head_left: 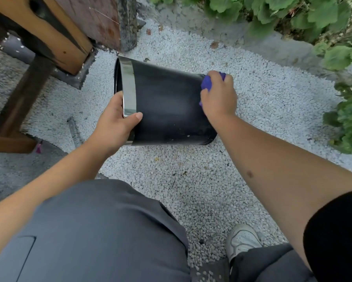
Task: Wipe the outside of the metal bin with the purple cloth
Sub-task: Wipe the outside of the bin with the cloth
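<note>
White gravel (191, 180) covers the ground outdoors, with leafy green plants (293, 13) along the far and right edges and a wooden bench (49, 37) with dark legs at the upper left. The metal bin (167, 104) lies tipped on its side over the gravel, its open mouth with a shiny silver rim band turned to the left and its base to the right; the body is matte black with faint pale streaks. The left hand (116, 121) grips the rim, thumb laid across the silver band onto the black side and the other fingers curled inside the mouth. The right hand (218, 96) sits at the base end, fingers closed around the bunched purple cloth (206, 83), which is pressed against the bin's outer edge near the base. Only parts of the cloth show above and left of the knuckles. Below, grey trousers (101, 231) and 1 white shoe (242, 241) stand on the gravel.
</note>
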